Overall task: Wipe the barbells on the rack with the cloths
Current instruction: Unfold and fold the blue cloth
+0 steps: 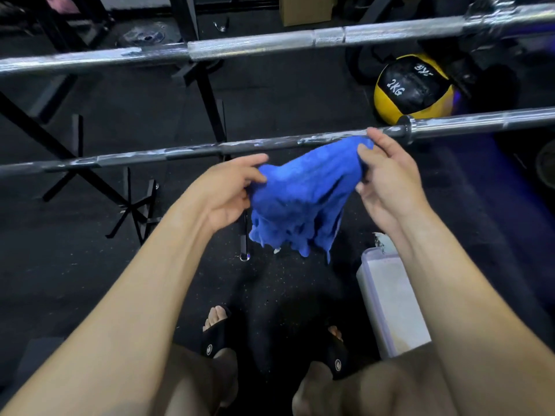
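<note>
A blue cloth [300, 193] hangs between my two hands, just in front of the nearer dark barbell [192, 150], which runs across the view with pale smears on its shaft. My left hand [231, 190] pinches the cloth's left edge. My right hand [387, 172] grips its upper right corner, close to the bar's collar [407, 130]. The cloth's top edge sits right by the bar; whether it touches I cannot tell. A second, silver barbell [270, 43] lies higher and farther back.
Black rack legs [210, 97] stand on the dark rubber floor behind the bars. A yellow and black 2 kg medicine ball [411, 88] lies at the right. A white lidded plastic box [390, 301] sits on the floor by my right foot.
</note>
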